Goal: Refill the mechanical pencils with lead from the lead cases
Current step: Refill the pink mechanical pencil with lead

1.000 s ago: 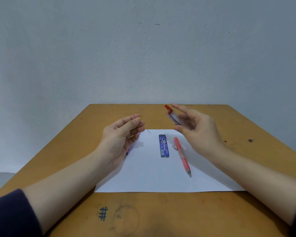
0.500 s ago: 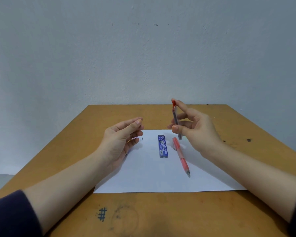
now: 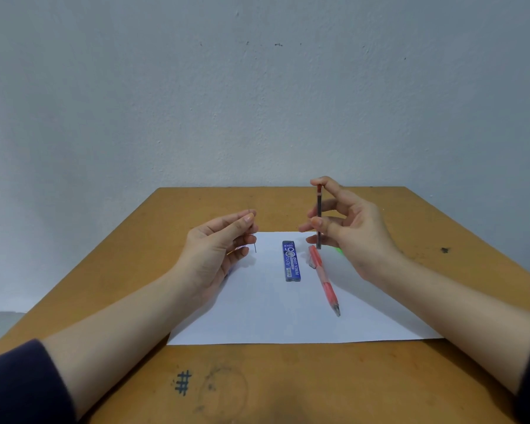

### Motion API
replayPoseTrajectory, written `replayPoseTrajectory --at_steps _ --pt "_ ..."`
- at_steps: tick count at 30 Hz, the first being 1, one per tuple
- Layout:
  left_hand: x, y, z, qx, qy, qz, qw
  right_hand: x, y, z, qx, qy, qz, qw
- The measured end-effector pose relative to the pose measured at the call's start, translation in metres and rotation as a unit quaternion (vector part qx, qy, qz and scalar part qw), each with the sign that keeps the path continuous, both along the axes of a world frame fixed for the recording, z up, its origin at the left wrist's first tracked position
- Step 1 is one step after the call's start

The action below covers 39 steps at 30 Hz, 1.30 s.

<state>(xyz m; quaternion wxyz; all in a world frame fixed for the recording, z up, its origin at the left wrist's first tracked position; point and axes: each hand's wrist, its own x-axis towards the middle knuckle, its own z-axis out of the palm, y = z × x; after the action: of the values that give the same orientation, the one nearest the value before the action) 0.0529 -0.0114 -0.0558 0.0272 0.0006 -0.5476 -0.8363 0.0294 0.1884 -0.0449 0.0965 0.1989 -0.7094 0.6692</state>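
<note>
My right hand [image 3: 354, 231] pinches a slim lead case with a red cap [image 3: 319, 215] and holds it upright above the paper. My left hand [image 3: 218, 249] pinches a thin grey lead [image 3: 255, 247] between thumb and forefinger, its tip hanging down. A purple pencil lies mostly hidden under the left hand; only a sliver shows. A blue lead case [image 3: 291, 261] lies flat on the white paper [image 3: 288, 319]. Right beside it lies a red mechanical pencil [image 3: 324, 280], tip toward me.
The paper lies on a small wooden table [image 3: 288, 387] against a grey wall. A green object [image 3: 338, 249] peeks out behind my right hand. Pen marks, including a hash sign [image 3: 182, 382], mark the near edge. Bare wood surrounds the paper.
My right hand has turned the red-capped case from tilted to upright. My left hand has rotated the lead so it points downward.
</note>
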Motion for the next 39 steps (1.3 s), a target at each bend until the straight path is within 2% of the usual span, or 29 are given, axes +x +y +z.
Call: replayPoseTrajectory --at_steps 9,15,19,21,23,27,29,32,39 --pt "0.0 -0.001 0.0 -0.001 0.002 0.004 1.0 0.005 -0.007 -0.001 0.024 -0.017 -0.004 1.0" --pt "0.001 -0.001 0.002 -0.001 -0.001 0.011 1.0 0.015 -0.012 0.003 0.005 -0.025 0.059 0.998" --pt "0.002 -0.002 0.003 -0.004 0.001 0.015 1.0 0.023 -0.019 0.002 0.016 -0.048 0.058 0.997" --pt "0.002 -0.002 0.004 -0.003 0.002 0.015 1.0 0.025 -0.022 -0.002 0.062 -0.041 0.03 0.997" --pt "0.002 -0.003 0.004 -0.001 0.002 0.015 1.0 0.024 -0.024 -0.008 0.174 0.012 -0.008 0.985" --pt "0.002 -0.004 0.004 -0.008 0.006 0.012 1.0 0.028 -0.027 -0.011 0.411 0.052 0.004 0.91" --pt "0.003 -0.004 0.005 -0.009 0.007 0.012 1.0 0.03 -0.029 -0.011 0.485 0.062 0.011 0.872" --pt "0.002 -0.004 0.005 -0.007 0.006 0.015 1.0 0.032 -0.031 -0.012 0.529 0.07 0.021 0.845" --pt "0.002 -0.004 0.005 -0.005 0.007 0.01 1.0 0.033 -0.032 -0.02 0.531 0.114 0.052 0.838"
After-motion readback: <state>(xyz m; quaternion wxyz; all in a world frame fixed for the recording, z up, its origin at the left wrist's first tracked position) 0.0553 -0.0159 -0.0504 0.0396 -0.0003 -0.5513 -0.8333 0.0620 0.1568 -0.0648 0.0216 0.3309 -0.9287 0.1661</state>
